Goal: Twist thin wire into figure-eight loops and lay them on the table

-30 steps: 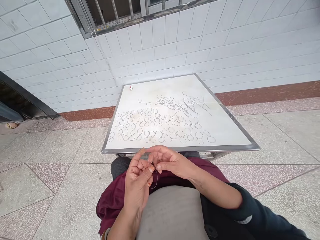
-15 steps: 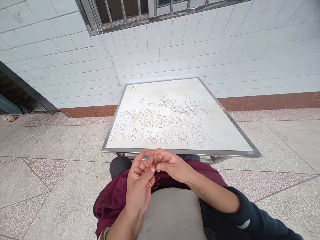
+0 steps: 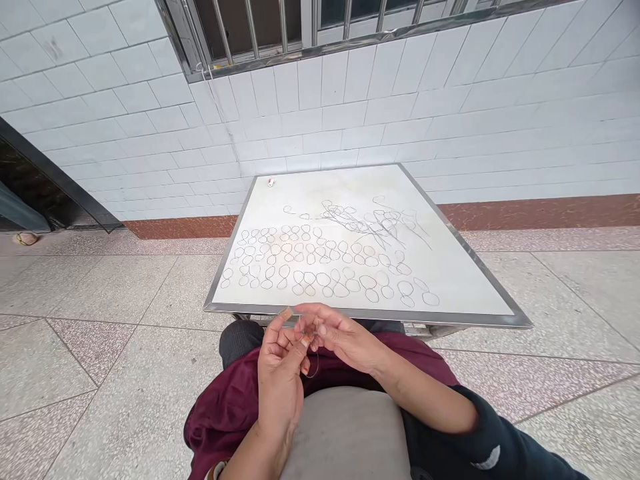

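Between my two hands, over my lap, is a thin looped wire (image 3: 317, 365); its lower loop hangs below the fingers. My left hand (image 3: 283, 363) pinches it between thumb and fingers, palm turned up. My right hand (image 3: 345, 337) closes on the wire from the right, thumb pressed to the fingers, its tips touching the left fingertips. The upper part of the wire is mostly hidden by the fingers. Just beyond, rows of figure-eight wire loops (image 3: 340, 287) lie on the white table (image 3: 465, 280).
Farther back on the table is a tangle of wire pieces (image 3: 385, 220) with loops and straight tails. A small white and red object (image 3: 271, 182) sits at the far left corner. Behind the table stands a tiled wall (image 3: 320, 113) with a barred window (image 3: 310, 27).
The view has tipped slightly, so the table sits a little lower. My right fingers have shifted over the upper loop, which now shows less; both hands still hold the wire.
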### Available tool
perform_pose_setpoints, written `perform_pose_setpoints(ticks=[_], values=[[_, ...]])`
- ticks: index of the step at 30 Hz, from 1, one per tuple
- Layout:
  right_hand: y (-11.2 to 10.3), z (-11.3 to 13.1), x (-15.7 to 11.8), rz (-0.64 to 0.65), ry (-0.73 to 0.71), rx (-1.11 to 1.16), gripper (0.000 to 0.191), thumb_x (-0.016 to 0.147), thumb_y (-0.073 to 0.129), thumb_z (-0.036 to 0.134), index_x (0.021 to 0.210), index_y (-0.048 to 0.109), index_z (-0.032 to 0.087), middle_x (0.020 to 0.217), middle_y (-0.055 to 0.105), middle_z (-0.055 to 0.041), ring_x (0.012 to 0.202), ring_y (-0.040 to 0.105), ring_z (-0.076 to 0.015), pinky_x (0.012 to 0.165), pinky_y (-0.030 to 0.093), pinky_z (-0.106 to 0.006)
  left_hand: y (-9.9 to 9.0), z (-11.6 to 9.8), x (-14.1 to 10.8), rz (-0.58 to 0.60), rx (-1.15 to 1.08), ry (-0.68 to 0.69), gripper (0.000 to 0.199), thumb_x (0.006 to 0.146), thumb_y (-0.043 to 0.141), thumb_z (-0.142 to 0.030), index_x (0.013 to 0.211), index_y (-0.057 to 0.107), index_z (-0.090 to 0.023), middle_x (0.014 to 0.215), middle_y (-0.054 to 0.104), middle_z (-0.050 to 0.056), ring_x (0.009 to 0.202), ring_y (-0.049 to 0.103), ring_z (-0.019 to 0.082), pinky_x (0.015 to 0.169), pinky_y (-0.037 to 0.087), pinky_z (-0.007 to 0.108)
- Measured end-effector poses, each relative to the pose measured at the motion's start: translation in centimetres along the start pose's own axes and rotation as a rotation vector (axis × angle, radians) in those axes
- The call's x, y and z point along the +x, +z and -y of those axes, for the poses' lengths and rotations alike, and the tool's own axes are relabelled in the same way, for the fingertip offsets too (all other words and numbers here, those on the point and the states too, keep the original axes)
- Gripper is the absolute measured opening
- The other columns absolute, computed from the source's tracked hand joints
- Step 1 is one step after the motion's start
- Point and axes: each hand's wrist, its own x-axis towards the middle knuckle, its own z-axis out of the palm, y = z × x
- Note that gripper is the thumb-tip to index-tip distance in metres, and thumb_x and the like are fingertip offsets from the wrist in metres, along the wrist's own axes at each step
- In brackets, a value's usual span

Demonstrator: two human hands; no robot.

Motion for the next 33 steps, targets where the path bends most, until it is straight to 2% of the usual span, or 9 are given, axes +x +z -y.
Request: perform_pose_setpoints(ticks=[2, 4, 9, 12, 16, 20, 25, 33], values=[[-0.2, 0.1, -0.2, -0.016, -0.024, 0.005, 0.041, 0.092, 0.055, 0.044, 0.129, 0.052, 0.026, 0.116, 0.055, -0.0073, 0.092, 0.054, -0.0134, 0.077, 0.047, -0.028, 0.0, 0.0, 0.0, 0.004, 0.029, 0.011, 0.045, 0.077, 0.073, -0.020, 0.119, 0.057, -0.021, 0.073, 0.056, -0.003, 0.057, 0.044, 0.006, 0.046, 0.035, 0.016], [-0.2, 0.1, -0.4, -0.036, -0.040, -0.035, 0.038, 0.093, 0.054, 0.042, 0.127, 0.053, 0.026, 0.117, 0.052, -0.0069, 0.090, 0.054, -0.0128, 0.075, 0.047, -0.027, 0.0, 0.0, 0.0, -0.006, 0.053, 0.023, 0.045, 0.077, 0.073, -0.021, 0.118, 0.057, -0.020, 0.073, 0.058, -0.003, 0.056, 0.045, 0.006, 0.046, 0.036, 0.016], [0.4, -0.1, -0.7, -0.055, 0.011, -0.165, 0.027, 0.088, 0.064, 0.036, 0.110, 0.056, 0.022, 0.090, 0.055, 0.0007, 0.069, 0.053, -0.0086, 0.070, 0.045, -0.027, -0.7, -0.1, 0.2, -0.064, 0.101, 0.112, 0.047, 0.078, 0.072, -0.021, 0.122, 0.055, -0.022, 0.074, 0.060, -0.004, 0.058, 0.048, 0.006, 0.056, 0.042, 0.017], [1.3, -0.4, -0.7, -0.103, 0.044, -0.161, 0.023, 0.086, 0.067, 0.035, 0.099, 0.056, 0.020, 0.084, 0.057, 0.0012, 0.072, 0.055, -0.0102, 0.070, 0.045, -0.027, -1.1, 0.2, 0.4, -0.109, 0.135, 0.191, 0.048, 0.079, 0.071, -0.022, 0.124, 0.054, -0.024, 0.077, 0.060, -0.004, 0.062, 0.052, 0.007, 0.063, 0.046, 0.019], [2.2, -0.9, -0.6, -0.155, 0.152, 0.063, 0.023, 0.089, 0.062, 0.041, 0.092, 0.059, 0.018, 0.089, 0.060, -0.0019, 0.082, 0.057, -0.0116, 0.075, 0.046, -0.026, -1.3, 0.4, 0.5, -0.125, 0.127, 0.224, 0.049, 0.080, 0.070, -0.022, 0.126, 0.053, -0.025, 0.080, 0.061, -0.003, 0.071, 0.057, 0.009, 0.073, 0.049, 0.022], [2.4, -1.2, -0.5, -0.085, 0.266, 0.280, 0.027, 0.089, 0.061, 0.043, 0.094, 0.063, 0.016, 0.093, 0.061, -0.0042, 0.083, 0.058, -0.0111, 0.076, 0.046, -0.025, -1.1, 0.1, 0.5, -0.103, 0.039, 0.167, 0.051, 0.078, 0.072, -0.020, 0.125, 0.054, -0.026, 0.082, 0.061, -0.003, 0.074, 0.058, 0.008, 0.073, 0.049, 0.021], [2.4, -1.3, -0.4, -0.060, 0.294, 0.405, 0.028, 0.089, 0.061, 0.043, 0.089, 0.065, 0.015, 0.086, 0.059, -0.0030, 0.073, 0.055, -0.0088, 0.068, 0.045, -0.022, -1.0, -0.2, 0.4, -0.072, -0.040, 0.077, 0.050, 0.075, 0.073, -0.019, 0.122, 0.056, -0.024, 0.077, 0.060, -0.003, 0.066, 0.057, 0.008, 0.063, 0.047, 0.020], [2.1, -1.8, -0.3, -0.092, 0.353, 0.459, 0.024, 0.087, 0.065, 0.038, 0.090, 0.066, 0.014, 0.082, 0.057, -0.0014, 0.073, 0.052, -0.0077, 0.066, 0.045, -0.020, -1.0, 0.0, 0.7, -0.095, -0.044, 0.089, 0.049, 0.074, 0.074, -0.017, 0.119, 0.058, -0.021, 0.075, 0.059, -0.003, 0.058, 0.052, 0.007, 0.057, 0.045, 0.021]])
